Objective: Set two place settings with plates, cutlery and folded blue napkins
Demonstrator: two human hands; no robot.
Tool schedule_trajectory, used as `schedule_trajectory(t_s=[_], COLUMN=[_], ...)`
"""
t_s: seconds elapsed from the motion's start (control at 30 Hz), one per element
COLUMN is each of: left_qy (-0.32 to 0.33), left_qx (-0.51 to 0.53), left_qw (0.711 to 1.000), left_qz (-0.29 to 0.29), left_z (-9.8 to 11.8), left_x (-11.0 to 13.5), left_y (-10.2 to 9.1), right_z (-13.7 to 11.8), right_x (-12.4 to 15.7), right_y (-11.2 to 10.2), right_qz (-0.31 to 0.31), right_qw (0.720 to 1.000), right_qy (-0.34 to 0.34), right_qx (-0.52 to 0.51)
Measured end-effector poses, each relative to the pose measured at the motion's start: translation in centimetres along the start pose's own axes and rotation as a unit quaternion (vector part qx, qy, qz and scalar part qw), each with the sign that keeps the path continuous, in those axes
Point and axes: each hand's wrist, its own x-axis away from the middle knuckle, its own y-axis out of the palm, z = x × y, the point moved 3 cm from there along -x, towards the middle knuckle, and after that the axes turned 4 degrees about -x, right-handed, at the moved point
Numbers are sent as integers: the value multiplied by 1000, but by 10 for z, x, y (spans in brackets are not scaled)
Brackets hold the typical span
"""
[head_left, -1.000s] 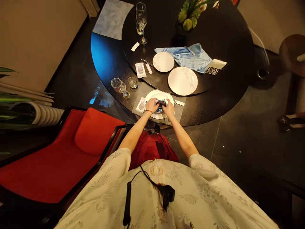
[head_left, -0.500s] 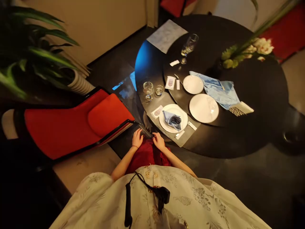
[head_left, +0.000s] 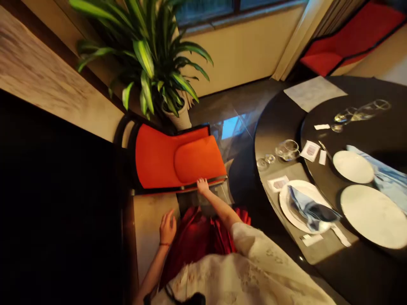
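- Nearest the body, the left hand, wearing a red bracelet, is open above red fabric, its fingers spread and holding nothing.
- Just beyond, the right hand touches the dark front rail of an orange-red chair; I cannot tell whether it grips.
- Well right of both hands, a folded blue napkin lies on a white plate, on a grey placemat.
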Motion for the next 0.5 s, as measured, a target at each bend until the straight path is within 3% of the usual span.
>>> schedule_trajectory(t_s=[0.1, 0.23, 0.33, 0.5], left_qy=[38, 48, 74, 65], left_qx=[-13, -48, -71, -128], left_qw=[996, 971, 964, 972], left_qz=[78, 228, 246, 188], left_z=[-37, -68, -59, -30], left_x=[-28, -77, -119, -168], left_y=[-34, -78, -98, -123], right_z=[-28, -32, -23, -7], right_x=[-47, -80, -92, -92], right_y=[14, 33, 41, 52], right_qz=[4, 20, 24, 12], right_qw=[1000, 999, 999, 999], right_qy=[11, 40, 39, 33], right_qx=[18, 17, 8, 8])
